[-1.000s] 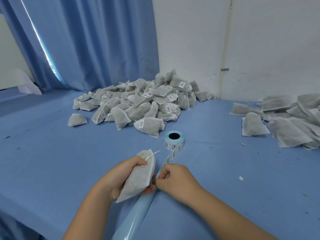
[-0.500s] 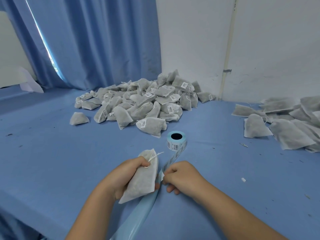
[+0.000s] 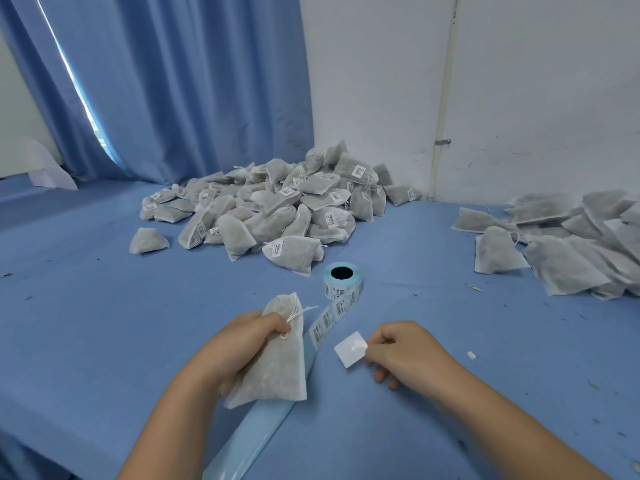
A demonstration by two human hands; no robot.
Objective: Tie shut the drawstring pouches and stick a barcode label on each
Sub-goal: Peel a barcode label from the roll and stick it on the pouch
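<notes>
Blue table (image 3: 104, 323) | left hand (image 3: 239, 344) grips pouch (image 3: 277, 362), long axis near-to-far, neck away | right hand (image 3: 408, 355) pinches label (image 3: 350, 348)

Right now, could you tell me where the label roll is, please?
In the head view, the label roll stands mid-table, just in front of the labelled pouch pile, its strip trailing back between the held pouch and the right hand.

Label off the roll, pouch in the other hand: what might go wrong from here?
The label is pinched by one edge in the right hand, so it might curl and stick to itself. The pouch is soft and held up by the left hand, so the label may go on wrinkled.
</notes>
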